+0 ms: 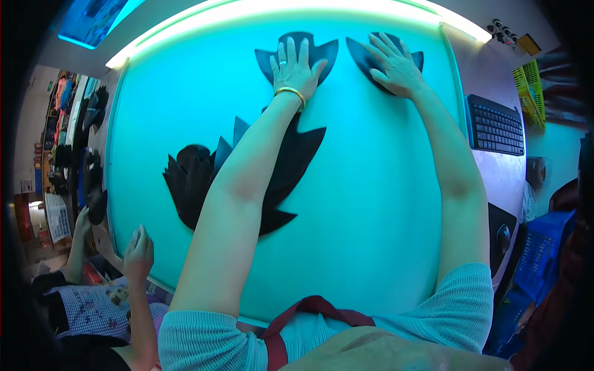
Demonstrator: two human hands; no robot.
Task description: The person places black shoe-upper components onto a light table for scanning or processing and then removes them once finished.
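Both my arms reach to the far side of a glowing turquoise table [359, 216]. My left hand [297, 71], with a ring and a gold bangle, lies flat with fingers spread on a dark cut piece [265, 59] with pointed wings, perhaps leather. To its right, my right hand [393, 68] rests, fingers spread, on a similar dark piece [357, 54]. Under and beside my left forearm lies a spread pile of black pointed pieces [300, 154]. Left of that sits another stack of black pieces [189, 179]. My forearm hides part of the pile.
A bright light strip [278, 11] runs along the table's far edge. At the right are a black keyboard [495, 125], a mouse [503, 236], and yellow [528, 93] and blue baskets [544, 253]. A co-worker's hand [140, 250] is raised beside the table's left edge. A screen [96, 21] hangs at upper left.
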